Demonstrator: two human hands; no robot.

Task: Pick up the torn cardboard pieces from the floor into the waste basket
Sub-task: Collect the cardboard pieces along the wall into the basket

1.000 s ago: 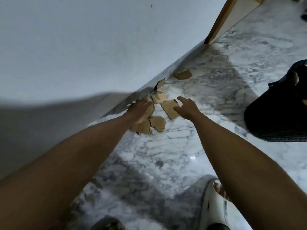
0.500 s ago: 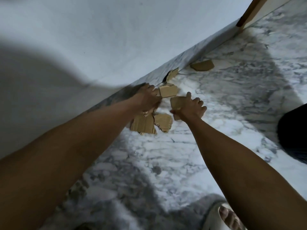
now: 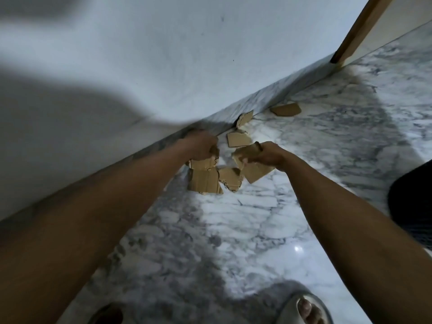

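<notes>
Head view. Both bare forearms reach forward and down to a cluster of torn cardboard pieces on the marble floor [image 3: 245, 230], close to the foot of the white wall [image 3: 163, 66].

The left hand [image 3: 201, 146] is closed on a large piece [image 3: 204, 177] of brown corrugated cardboard; the piece hangs below the fist, ragged at its top edge, with a straight fold line down its face. The right hand [image 3: 266, 155] is clamped on a second piece [image 3: 253, 170], flat, tan, with one clean-cut corner and a torn side.

A small ragged piece [image 3: 230, 177] lies on the floor between the two held ones. A squarish piece [image 3: 238, 139] lies just beyond the hands. A narrow scrap [image 3: 245, 118] leans against the skirting, and a flat piece [image 3: 286, 109] lies farther along the wall, apart from the rest.

The dark waste basket [image 3: 411, 202] stands at the right edge of the frame, well apart from the cardboard and only partly visible. A sandalled foot [image 3: 306, 309] shows at the bottom edge.
</notes>
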